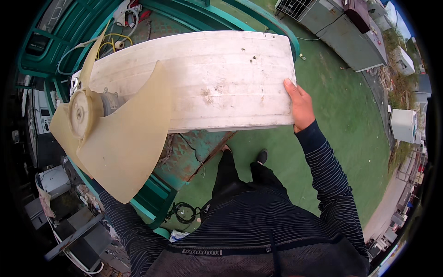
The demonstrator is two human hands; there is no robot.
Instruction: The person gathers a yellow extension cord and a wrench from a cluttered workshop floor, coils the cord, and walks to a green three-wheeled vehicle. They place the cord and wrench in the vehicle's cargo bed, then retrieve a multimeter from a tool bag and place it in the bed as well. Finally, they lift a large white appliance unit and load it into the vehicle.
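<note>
A long white air-conditioner outdoor unit (pixel 217 83), its upper panel scuffed and stained, is in front of me above the edge of a green truck bed. My right hand (pixel 301 105) holds its right end, with the thumb on top and the other fingers curled beneath the edge. At the unit's left end is a large yellowed fan (pixel 131 134) with broad blades and a round hub, and a grey motor (pixel 110 102) behind the hub. The left forearm runs up under the lowest blade, which hides my left hand and its grip.
The green truck bed (pixel 203 143) has a rusty floor and raised side rails. Hoses and a roll of tape (pixel 119 45) lie at its far left. A black cable coil (pixel 184 212) rests near my feet. Old appliances (pixel 404 125) and a grey cabinet (pixel 344 34) stand right; scrap fills the left.
</note>
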